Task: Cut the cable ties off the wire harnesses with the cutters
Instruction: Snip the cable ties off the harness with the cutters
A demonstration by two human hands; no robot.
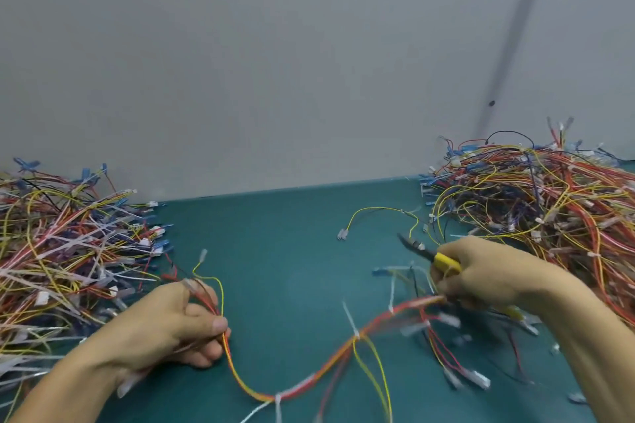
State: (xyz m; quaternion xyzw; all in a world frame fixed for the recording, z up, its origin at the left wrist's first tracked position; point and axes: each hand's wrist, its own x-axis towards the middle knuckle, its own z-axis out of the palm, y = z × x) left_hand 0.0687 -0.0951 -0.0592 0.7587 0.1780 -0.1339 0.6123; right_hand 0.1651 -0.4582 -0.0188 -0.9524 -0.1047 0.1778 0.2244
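A red, orange and yellow wire harness (309, 378) sags across the green mat between my hands. My left hand (178, 323) pinches its left end between thumb and fingers. My right hand (481, 275) grips the yellow-handled cutters (433, 256), jaws pointing up and left, and also holds the harness's right end beneath them. White cable ties sit on the harness, one (354, 326) sticking up near the middle and another (277, 400) at the low point of the sag. The right end is blurred.
A big heap of wire harnesses (549, 209) lies at the right against the grey wall. Another heap with many white ties (68, 251) fills the left. A single yellow wire (378, 213) lies on the green mat (275, 251) at the back.
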